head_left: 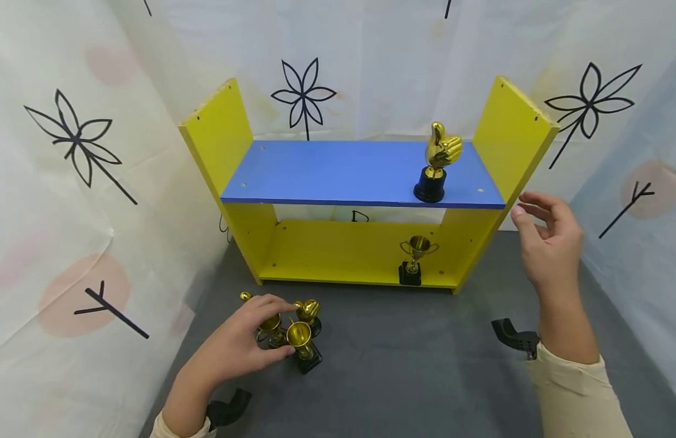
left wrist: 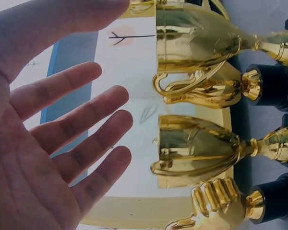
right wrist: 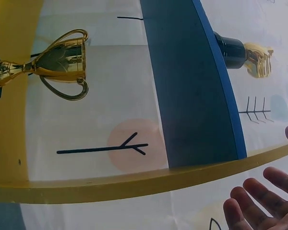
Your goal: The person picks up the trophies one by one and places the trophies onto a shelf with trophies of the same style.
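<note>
Beside a cluster of small gold trophies on the grey floor, my left hand (head_left: 242,337) hovers with its fingers spread and apart from them. The cluster has a front trophy cup (head_left: 300,334), a second trophy cup (head_left: 270,323) partly behind the fingers, a thumbs-up trophy (head_left: 308,310) and another thumbs-up trophy (head_left: 245,296), mostly hidden. In the left wrist view the palm and fingers (left wrist: 81,127) face the cups and hold nothing. My right hand (head_left: 554,243), loosely bent and holding nothing, is raised outside the shelf's right side.
A yellow shelf unit (head_left: 343,249) with a blue upper board (head_left: 338,173) stands ahead. On the blue board's right part is a thumbs-up trophy (head_left: 441,152); a trophy cup (head_left: 419,246) stands on the lower yellow board. White patterned cloth (head_left: 97,243) surrounds the grey floor (head_left: 393,365).
</note>
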Demonstrator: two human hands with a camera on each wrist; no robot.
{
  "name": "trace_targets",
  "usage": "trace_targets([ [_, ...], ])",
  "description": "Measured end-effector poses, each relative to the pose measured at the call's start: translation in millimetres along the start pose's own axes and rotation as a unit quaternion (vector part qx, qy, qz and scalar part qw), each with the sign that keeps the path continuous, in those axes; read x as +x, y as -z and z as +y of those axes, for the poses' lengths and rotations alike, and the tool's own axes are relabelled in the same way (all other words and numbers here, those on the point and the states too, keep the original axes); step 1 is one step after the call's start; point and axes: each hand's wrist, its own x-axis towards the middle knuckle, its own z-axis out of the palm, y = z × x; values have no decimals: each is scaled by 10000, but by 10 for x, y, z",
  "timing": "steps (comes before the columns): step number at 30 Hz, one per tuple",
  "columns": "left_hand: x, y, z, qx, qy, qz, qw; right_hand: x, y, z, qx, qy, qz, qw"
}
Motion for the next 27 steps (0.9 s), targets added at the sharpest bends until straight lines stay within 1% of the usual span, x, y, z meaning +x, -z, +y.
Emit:
trace_targets([
  [5, -20, -47, -2, -148, -61, 21, 9999, 31, -31, -28, -29, -23, -54, 10000],
  [11, -28, -95, 1, -335, -101, -9, 9994, 37, -54, -21, 74, -59, -52, 9999],
  [20, -42, -168, -15, -319, -90, 18, 9994, 80, -97, -24, 8, -146, -62, 9999],
  [27, -51, -194, -38, -260, -32, 8, 9997, 131, -138, -15, 64, -239, -74, 9997],
])
